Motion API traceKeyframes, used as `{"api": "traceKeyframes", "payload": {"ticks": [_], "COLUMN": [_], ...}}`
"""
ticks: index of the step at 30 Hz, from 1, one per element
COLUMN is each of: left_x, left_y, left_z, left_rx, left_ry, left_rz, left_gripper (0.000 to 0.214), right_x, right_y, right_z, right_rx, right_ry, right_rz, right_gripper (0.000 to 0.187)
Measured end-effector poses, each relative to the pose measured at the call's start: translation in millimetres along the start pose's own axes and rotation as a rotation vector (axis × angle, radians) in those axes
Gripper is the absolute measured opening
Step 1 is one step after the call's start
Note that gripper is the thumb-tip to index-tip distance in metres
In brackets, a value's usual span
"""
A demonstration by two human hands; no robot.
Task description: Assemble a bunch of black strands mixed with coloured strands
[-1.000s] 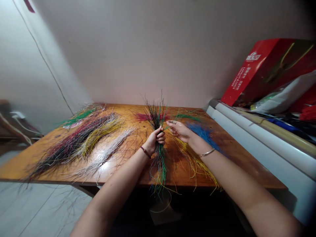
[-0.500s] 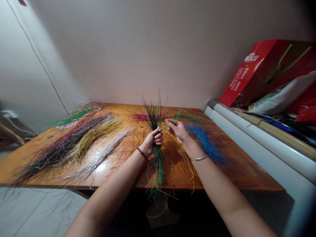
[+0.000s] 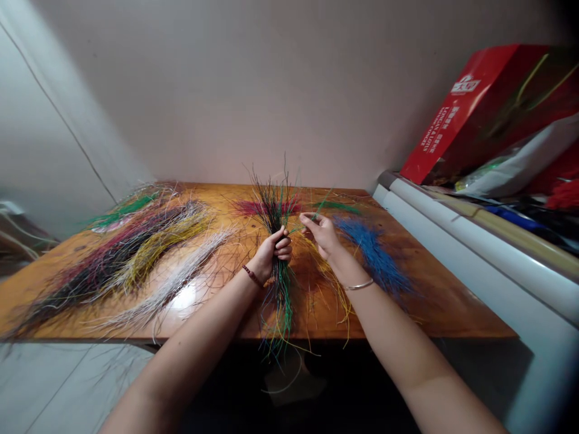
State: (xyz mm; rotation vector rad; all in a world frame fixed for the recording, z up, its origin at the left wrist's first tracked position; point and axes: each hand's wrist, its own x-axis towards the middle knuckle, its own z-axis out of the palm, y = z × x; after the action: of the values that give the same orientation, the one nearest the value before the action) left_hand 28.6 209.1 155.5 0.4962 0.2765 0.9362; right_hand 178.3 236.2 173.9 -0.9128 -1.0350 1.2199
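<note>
Upright in the middle, a mixed bundle of thin wires (image 3: pixel 271 208), mostly black with green, blue and yellow strands, is gripped in the fist of my left hand (image 3: pixel 275 250). Its lower ends hang past the table's front edge. Just right of it, my right hand (image 3: pixel 320 232) pinches thin green wires (image 3: pixel 322 202) between thumb and fingertips; some strands reach across toward the bundle. Under and behind the hands lie a red bundle (image 3: pixel 244 208), loose yellow wires (image 3: pixel 335 280) and a flat green bundle (image 3: pixel 339 207). A blue bundle (image 3: pixel 375 253) rests right of my right hand.
On the left of the wooden table (image 3: pixel 434 307) lie white wires (image 3: pixel 181 277), yellow wires (image 3: pixel 167 247), dark red and black wires (image 3: pixel 90 274) and green wires (image 3: pixel 129 209). Along the right side are long rolls (image 3: pixel 452 220), with a red bag (image 3: pixel 474 108) above. A wall stands behind.
The view has shifted a little, so everything sits slightly left and higher. Both hands keep their grips; my right hand stays close to the bundle with the green wires.
</note>
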Motion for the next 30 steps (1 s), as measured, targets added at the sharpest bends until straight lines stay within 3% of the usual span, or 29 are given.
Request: {"api": "traceKeyframes", "payload": {"ticks": [9,30], "left_x": [1.3,2.4], "left_y": [-0.5,-2.6], "left_z": [0.7,-0.3], "left_rx": [0.091,0.106], "left_ry": [0.016,0.001], "left_rz": [0.017,-0.003], "left_gripper": [0.020,0.020], "right_x": [2.1,0.6], "right_y": [3.4,1.6], "right_z": [-4.3,-3.5], "right_rx": [-0.014,0.001], "right_ry": [0.004,0.014], "right_rz": [0.008,-0.026], "right_gripper": [0.038,0.025]}}
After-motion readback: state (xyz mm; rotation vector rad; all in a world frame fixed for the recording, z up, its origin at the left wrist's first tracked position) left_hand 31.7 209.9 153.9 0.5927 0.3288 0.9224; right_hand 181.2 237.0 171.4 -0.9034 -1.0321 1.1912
